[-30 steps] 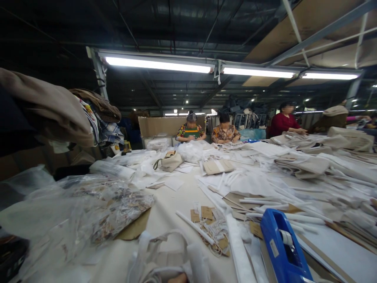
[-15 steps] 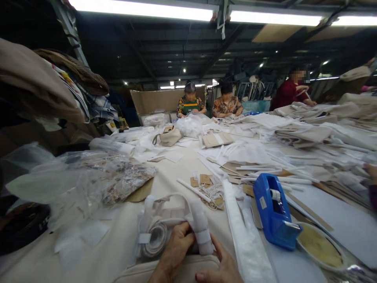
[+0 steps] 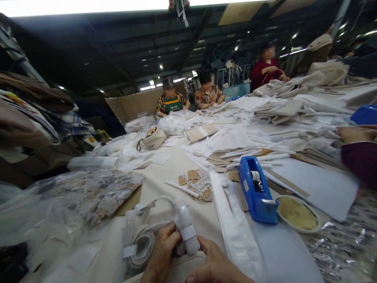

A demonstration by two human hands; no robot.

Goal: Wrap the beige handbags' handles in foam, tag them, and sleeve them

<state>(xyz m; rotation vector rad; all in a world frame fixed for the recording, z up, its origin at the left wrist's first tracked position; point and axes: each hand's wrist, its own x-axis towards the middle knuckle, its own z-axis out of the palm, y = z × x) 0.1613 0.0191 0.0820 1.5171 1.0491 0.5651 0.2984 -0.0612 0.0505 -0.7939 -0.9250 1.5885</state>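
Note:
A beige bag (image 3: 190, 260) lies close in front of me at the lower middle, partly hidden by my hands. Its handle (image 3: 186, 230) is padded with white foam held by a white band. A coiled beige strap (image 3: 143, 248) with another white band sits on the left. My left hand (image 3: 162, 249) is closed, fingers pinched on the handle just inside the foam padding. From the other side, my right hand (image 3: 213, 261) grips the bag, thumb on its near face and fingertips beside the foam's lower end.
A blue tape dispenser (image 3: 256, 192) stands right of the bag, with a yellow-filled bowl (image 3: 298, 214) beside it. Cardboard tags (image 3: 193, 175) with strings lie ahead. A clear plastic bag (image 3: 97, 192) covers the left. A co-worker's hand (image 3: 356, 134) reaches in from the right; several people work farther back.
The view has turned right and tilted, so everything sits farther left. More of the co-worker's sleeve shows at right. Both my hands stay on the bag with nearly the same grip.

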